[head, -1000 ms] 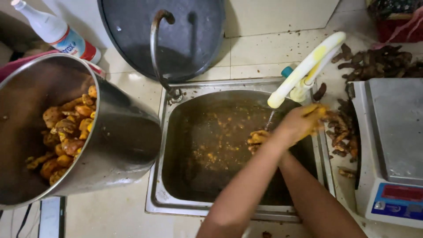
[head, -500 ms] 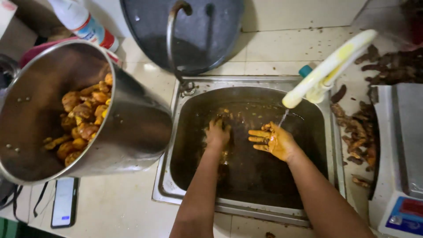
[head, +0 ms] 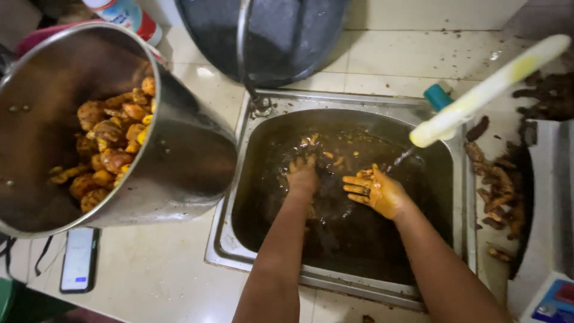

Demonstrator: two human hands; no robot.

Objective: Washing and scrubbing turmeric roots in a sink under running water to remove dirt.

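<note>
Turmeric pieces (head: 323, 152), small and orange, float in the murky brown water at the back of the steel sink (head: 251, 119), just ahead of my fingertips. I note my left hand (head: 302, 174) lies low in the water with fingers spread and pointing away from me, closed on nothing that I can see. My right hand (head: 376, 191), stained bright yellow, is held above the surface with fingers splayed wide and empty, directly under the thin stream from the white faucet (head: 490, 90); I judge that position lets the running water strike the palm. A large steel pot (head: 191, 161) sits tilted on the table at the sink's left edge, its mouth toward me, holding a heap of rinsed orange roots (head: 107, 149), near enough for an easy reach. Dark unwashed roots (head: 499, 185) lie on the sink's right margin, apart from the clean heap. A phone (head: 78, 258) rests on the table below the pot, and a dark basin (head: 269, 36) leans behind the sink.
</note>
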